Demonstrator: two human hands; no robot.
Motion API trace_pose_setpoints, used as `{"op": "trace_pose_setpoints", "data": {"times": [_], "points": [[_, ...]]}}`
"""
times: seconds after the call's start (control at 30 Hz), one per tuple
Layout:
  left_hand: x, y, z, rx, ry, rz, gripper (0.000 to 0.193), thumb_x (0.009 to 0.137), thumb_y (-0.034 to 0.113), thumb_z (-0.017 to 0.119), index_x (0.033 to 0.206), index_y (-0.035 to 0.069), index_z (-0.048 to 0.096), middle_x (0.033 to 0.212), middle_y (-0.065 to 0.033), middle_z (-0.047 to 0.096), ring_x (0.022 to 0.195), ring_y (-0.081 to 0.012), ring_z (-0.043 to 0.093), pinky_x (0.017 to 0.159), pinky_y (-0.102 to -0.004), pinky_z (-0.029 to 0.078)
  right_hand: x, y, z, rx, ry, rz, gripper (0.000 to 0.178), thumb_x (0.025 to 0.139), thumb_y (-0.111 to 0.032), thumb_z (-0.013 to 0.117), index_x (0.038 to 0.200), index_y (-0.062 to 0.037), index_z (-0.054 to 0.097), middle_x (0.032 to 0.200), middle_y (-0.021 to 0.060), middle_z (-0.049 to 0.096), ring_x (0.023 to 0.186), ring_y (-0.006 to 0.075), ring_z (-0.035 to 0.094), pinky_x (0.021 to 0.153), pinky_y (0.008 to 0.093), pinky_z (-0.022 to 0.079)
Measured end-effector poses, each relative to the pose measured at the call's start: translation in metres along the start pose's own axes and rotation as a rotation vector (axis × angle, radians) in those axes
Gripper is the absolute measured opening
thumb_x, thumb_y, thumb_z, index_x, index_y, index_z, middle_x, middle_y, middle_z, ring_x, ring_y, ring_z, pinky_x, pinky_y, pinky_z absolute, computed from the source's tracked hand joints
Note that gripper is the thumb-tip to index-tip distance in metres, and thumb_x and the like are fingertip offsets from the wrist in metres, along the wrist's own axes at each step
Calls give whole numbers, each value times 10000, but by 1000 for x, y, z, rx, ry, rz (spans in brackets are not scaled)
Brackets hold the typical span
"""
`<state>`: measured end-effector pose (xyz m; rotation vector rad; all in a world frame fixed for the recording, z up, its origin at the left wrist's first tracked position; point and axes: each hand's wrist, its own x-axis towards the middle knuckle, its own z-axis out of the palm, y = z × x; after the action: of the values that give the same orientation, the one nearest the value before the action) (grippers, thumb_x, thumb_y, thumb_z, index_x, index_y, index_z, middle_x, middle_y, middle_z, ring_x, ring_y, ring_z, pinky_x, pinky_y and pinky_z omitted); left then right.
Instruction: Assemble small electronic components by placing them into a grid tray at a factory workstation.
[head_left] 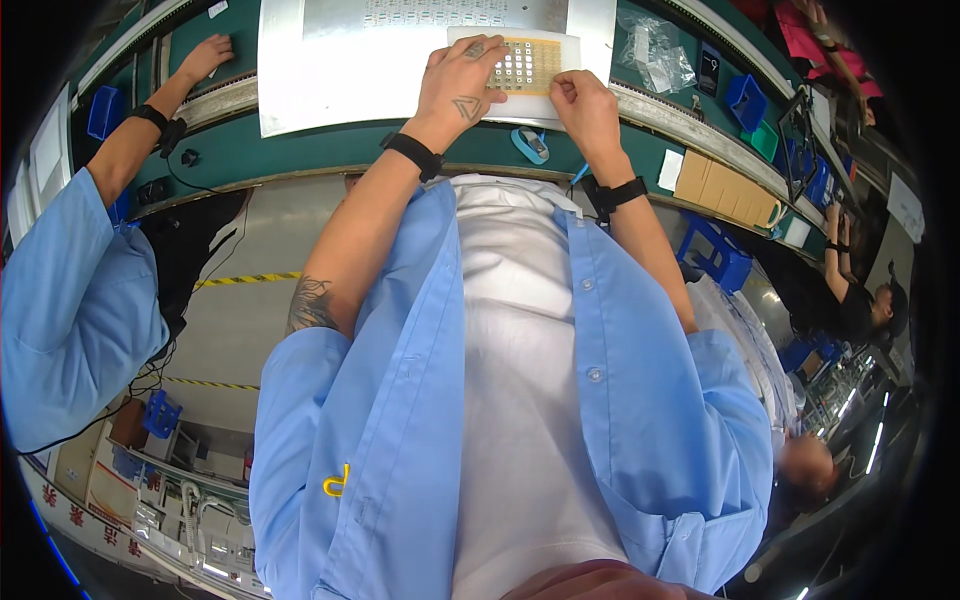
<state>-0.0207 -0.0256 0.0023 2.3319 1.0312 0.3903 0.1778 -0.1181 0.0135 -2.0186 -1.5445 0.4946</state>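
Smooth green desk (pixel 330 152); flat yellow sheet (pixel 545 65) lies between left hand (pixel 462 84), spread on it, and right hand (pixel 586 108), grip unclear.

It is a factory workshop: a long green desk (pixel 300 155) edged with metal rails (pixel 218 104) runs beneath the fingers (pixel 563 84), with blue bins (pixel 746 103) to both sides of them. Well to their left is a co-worker (pixel 62 310) in a blue work shirt, and yellow-and-black striped tape (pixel 250 279) marks the floor (pixel 255 230) below and left of them.
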Motion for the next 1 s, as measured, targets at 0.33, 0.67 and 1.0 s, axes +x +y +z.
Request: {"op": "trace_pose_setpoints", "data": {"times": [0.33, 0.67, 1.0], "points": [[0, -2, 0, -18, 22, 3, 615, 730, 213, 832, 1306, 139, 630, 1427, 18, 582, 1342, -209, 488, 1067, -446, 386, -3, -2, -7, -33, -36, -48, 110, 880, -98, 717, 959, -24, 734, 882, 115, 697, 745, 251, 707, 689, 344, 574], [-1, -1, 1, -11, 15, -5, 630, 732, 222, 834, 1321, 141, 624, 1431, 14, 580, 1344, -211, 489, 1059, -444, 394, -10, -14, 8, 100, -27, -38, 122, 869, -105, 731, 962, -27, 739, 879, 104, 697, 780, 238, 716, 713, 334, 580], [0, -3, 5, 3, 24, 4, 643, 730, 247, 838, 1328, 145, 625, 1424, 10, 587, 1335, -217, 508, 1048, -450, 412, -9, -18, 9, 142, -25, -16, 119, 850, -93, 739, 954, -35, 750, 868, 97, 695, 747, 238, 702, 699, 327, 575]]}}
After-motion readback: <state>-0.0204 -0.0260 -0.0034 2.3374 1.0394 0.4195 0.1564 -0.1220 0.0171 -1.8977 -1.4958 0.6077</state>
